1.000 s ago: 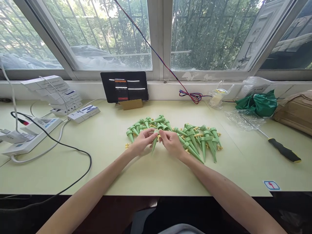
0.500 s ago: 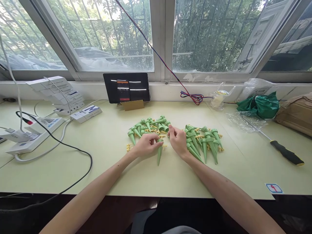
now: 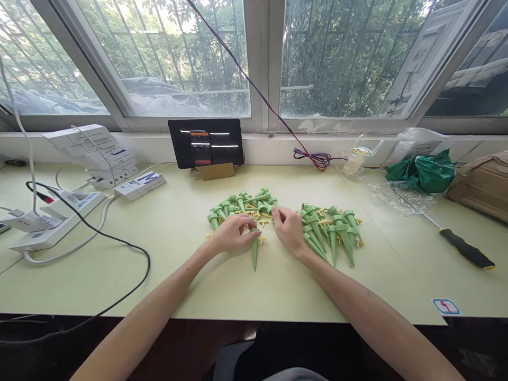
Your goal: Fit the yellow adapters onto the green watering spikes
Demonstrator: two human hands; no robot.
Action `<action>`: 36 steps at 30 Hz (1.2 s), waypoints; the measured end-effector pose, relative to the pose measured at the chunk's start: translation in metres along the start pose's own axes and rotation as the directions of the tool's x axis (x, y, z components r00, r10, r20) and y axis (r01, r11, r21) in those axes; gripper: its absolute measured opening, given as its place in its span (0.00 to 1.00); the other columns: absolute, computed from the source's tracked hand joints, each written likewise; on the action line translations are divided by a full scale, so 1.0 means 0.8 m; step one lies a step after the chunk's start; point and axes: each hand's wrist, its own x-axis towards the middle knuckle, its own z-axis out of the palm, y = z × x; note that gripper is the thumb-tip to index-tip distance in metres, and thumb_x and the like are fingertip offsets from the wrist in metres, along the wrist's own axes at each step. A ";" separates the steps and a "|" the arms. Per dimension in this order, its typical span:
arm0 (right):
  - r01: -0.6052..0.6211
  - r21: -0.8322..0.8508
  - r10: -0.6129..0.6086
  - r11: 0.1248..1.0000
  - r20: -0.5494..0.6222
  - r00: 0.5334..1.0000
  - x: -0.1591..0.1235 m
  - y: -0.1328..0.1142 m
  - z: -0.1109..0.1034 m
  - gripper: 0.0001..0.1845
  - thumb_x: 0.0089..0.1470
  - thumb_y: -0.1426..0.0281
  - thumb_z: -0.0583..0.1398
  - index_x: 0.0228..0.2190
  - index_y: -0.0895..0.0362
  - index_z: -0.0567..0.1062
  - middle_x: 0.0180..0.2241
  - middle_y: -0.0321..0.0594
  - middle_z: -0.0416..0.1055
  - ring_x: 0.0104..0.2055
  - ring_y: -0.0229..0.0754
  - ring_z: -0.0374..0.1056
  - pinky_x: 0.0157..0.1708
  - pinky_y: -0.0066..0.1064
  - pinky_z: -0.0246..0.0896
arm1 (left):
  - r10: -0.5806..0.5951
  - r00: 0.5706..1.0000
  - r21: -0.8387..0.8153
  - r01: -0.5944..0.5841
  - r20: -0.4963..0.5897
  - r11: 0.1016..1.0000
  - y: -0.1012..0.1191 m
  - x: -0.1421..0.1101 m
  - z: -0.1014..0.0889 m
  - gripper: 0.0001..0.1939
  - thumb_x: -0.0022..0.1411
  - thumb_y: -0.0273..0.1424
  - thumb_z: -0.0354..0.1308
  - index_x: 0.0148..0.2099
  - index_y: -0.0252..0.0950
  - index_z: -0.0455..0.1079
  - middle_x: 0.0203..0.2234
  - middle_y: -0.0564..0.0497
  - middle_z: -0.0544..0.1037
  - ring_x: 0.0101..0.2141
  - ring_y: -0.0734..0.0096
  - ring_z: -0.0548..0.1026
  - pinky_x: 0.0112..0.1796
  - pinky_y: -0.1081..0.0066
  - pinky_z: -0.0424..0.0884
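My left hand (image 3: 232, 234) pinches a green plant watering spike (image 3: 255, 255) between thumb and fingers. Its tip points down toward me, and a small yellow valve (image 3: 261, 241) sticks out at its side. To the right, my right hand (image 3: 289, 230) is closed with the fingertips curled together; whatever they hold is hidden. Beyond my left hand lies a pile of green spikes (image 3: 227, 207) mixed with loose yellow valves (image 3: 262, 223). Just right of my right hand, a second pile of green spikes (image 3: 344, 238) has yellow valves fitted to several of them.
A tablet (image 3: 226, 143) leans at the back by the window. White boxes (image 3: 107, 153) and a power strip (image 3: 59, 227) with cables occupy the left. At the right are a screwdriver (image 3: 468, 248), a green bag (image 3: 432, 172) and a cardboard box (image 3: 482, 185).
My left hand has shifted slightly left with the green watering spike. My right hand has moved very little, its fingers still curled. Both piles lie as before.
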 end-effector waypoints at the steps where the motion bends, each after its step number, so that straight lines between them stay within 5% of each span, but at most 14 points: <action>1: 0.007 -0.010 -0.007 1.000 0.011 1.000 0.000 0.001 0.000 0.24 0.65 0.57 0.51 0.20 0.54 0.64 0.16 0.32 0.58 0.19 0.36 0.52 0.23 0.30 0.45 | -0.004 1.000 -0.005 0.004 -0.020 1.000 -0.001 0.001 -0.004 0.14 0.61 0.42 0.59 0.33 0.37 0.77 0.25 0.50 0.75 0.22 0.73 0.63 0.27 0.71 0.60; 9: 0.047 -0.076 -0.035 0.996 0.154 0.987 -0.001 0.004 0.000 0.11 0.62 0.67 0.54 0.28 0.56 0.70 0.24 0.38 0.70 0.24 0.40 0.63 0.28 0.30 0.54 | -0.156 0.923 0.020 0.174 -0.351 0.985 -0.030 0.004 -0.043 0.12 0.60 0.38 0.59 0.32 0.36 0.76 0.22 0.52 0.76 0.19 0.76 0.60 0.25 0.73 0.58; 18: 0.086 -0.145 -0.057 0.986 0.193 0.980 -0.002 0.006 0.000 0.09 0.62 0.70 0.54 0.31 0.56 0.71 0.27 0.40 0.73 0.28 0.42 0.67 0.31 0.31 0.57 | -0.052 0.996 0.065 0.056 -0.070 0.996 -0.033 0.003 -0.028 0.08 0.59 0.34 0.60 0.32 0.38 0.78 0.21 0.52 0.72 0.22 0.72 0.65 0.27 0.72 0.59; 36: 0.116 -0.263 -0.060 0.958 0.214 0.975 -0.003 0.000 0.000 0.10 0.62 0.72 0.54 0.29 0.57 0.71 0.25 0.38 0.73 0.25 0.39 0.65 0.28 0.28 0.55 | -0.142 0.990 0.185 0.143 -0.018 0.972 -0.030 0.005 -0.013 0.10 0.61 0.31 0.54 0.33 0.36 0.76 0.23 0.52 0.73 0.27 0.68 0.69 0.31 0.70 0.61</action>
